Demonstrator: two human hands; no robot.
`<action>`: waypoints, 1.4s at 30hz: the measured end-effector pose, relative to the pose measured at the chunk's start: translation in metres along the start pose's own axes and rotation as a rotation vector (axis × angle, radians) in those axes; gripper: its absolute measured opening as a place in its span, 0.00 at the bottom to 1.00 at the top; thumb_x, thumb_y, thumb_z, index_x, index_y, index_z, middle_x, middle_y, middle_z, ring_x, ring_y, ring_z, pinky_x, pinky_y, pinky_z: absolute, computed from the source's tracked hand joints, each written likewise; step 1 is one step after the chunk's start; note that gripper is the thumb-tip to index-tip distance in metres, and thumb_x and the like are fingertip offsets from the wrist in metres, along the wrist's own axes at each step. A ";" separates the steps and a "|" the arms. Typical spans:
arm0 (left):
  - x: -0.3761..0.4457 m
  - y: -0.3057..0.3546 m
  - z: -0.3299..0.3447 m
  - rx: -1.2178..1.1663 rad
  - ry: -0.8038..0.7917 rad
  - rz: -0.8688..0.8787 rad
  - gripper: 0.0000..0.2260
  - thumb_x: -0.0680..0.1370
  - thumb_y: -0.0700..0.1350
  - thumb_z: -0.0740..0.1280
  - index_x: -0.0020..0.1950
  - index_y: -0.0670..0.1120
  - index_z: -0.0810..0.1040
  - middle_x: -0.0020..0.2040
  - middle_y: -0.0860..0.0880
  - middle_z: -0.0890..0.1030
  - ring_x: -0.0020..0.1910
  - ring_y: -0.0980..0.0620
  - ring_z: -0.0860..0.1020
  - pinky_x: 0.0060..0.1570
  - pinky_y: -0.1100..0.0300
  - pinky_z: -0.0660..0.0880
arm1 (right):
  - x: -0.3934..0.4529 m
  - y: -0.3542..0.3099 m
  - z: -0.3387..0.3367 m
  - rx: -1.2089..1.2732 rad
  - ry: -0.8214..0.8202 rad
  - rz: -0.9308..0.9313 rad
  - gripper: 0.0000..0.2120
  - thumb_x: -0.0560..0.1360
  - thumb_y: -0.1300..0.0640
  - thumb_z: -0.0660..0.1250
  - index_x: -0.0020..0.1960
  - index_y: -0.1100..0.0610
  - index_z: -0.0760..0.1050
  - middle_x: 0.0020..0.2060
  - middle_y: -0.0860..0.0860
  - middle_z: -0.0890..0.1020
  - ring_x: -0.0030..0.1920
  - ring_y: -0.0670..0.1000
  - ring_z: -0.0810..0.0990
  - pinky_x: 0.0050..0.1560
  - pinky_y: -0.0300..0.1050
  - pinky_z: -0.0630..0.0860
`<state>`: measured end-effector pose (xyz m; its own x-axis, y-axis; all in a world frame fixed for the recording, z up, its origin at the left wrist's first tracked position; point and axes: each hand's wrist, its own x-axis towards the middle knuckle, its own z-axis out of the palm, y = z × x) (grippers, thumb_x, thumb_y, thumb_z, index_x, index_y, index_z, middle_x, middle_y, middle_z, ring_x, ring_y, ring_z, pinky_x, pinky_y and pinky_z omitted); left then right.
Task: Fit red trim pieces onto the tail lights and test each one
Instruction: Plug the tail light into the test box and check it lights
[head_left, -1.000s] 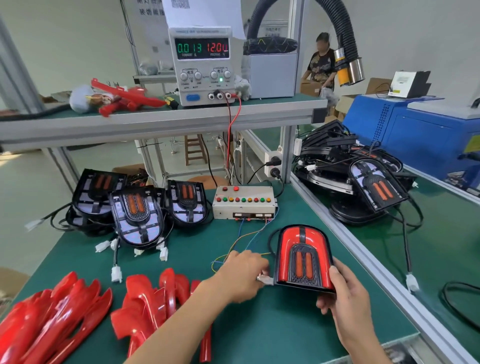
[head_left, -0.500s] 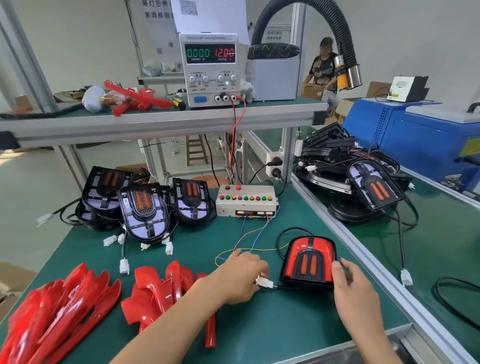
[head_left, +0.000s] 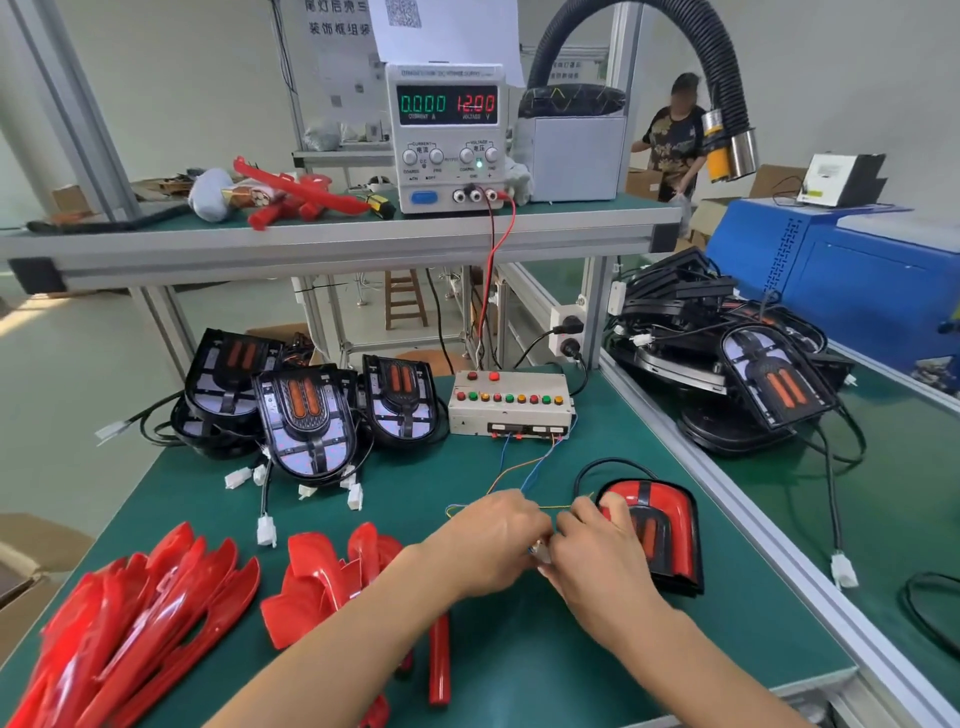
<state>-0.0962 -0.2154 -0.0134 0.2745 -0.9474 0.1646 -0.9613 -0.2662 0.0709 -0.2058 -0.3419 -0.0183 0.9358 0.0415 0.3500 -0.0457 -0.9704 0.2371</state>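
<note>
A tail light with red trim fitted (head_left: 667, 525) lies flat on the green mat, unlit, to the right of my hands. My left hand (head_left: 493, 540) and my right hand (head_left: 597, 551) meet over a small white connector (head_left: 540, 552), both pinching it; thin coloured wires (head_left: 519, 478) run from there to the test box (head_left: 511, 402). Several untrimmed tail lights (head_left: 306, 415) with white plugs stand at the back left. Loose red trim pieces (head_left: 140, 618) are heaped at the front left.
The power supply (head_left: 447, 135) on the upper shelf reads 0.000 A and 12.00 V. A pile of black tail lights (head_left: 727, 364) sits on the adjacent bench to the right, beside a blue machine (head_left: 857, 280). A person stands in the background (head_left: 675, 140).
The trimmed tail light has gone from held upright to lying flat on the mat. My right hand left it and joined my left hand at the connector. The current reading dropped to 0.000.
</note>
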 end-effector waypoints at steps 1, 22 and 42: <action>0.000 0.000 0.001 0.057 0.006 0.040 0.02 0.78 0.39 0.67 0.46 0.41 0.77 0.44 0.42 0.79 0.46 0.42 0.76 0.50 0.52 0.69 | 0.002 0.002 0.001 0.000 -0.019 -0.044 0.16 0.54 0.47 0.87 0.27 0.49 0.79 0.24 0.47 0.75 0.32 0.53 0.79 0.48 0.52 0.63; -0.002 -0.008 0.004 0.184 -0.203 0.064 0.07 0.81 0.42 0.65 0.57 0.42 0.75 0.57 0.45 0.76 0.59 0.44 0.72 0.60 0.52 0.71 | 0.013 0.030 0.004 0.116 -0.319 -0.295 0.15 0.79 0.46 0.59 0.50 0.52 0.80 0.54 0.47 0.80 0.60 0.54 0.72 0.62 0.52 0.60; 0.001 0.037 0.024 0.108 -0.081 -0.067 0.09 0.82 0.49 0.61 0.58 0.49 0.76 0.58 0.50 0.75 0.63 0.48 0.71 0.73 0.52 0.58 | -0.071 0.066 -0.017 1.557 -0.227 1.258 0.15 0.79 0.45 0.69 0.53 0.58 0.79 0.53 0.58 0.84 0.43 0.58 0.88 0.45 0.50 0.86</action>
<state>-0.1317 -0.2300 -0.0342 0.3395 -0.9370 0.0826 -0.9390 -0.3428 -0.0284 -0.2812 -0.4052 -0.0116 0.6538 -0.5973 -0.4645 -0.4165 0.2285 -0.8800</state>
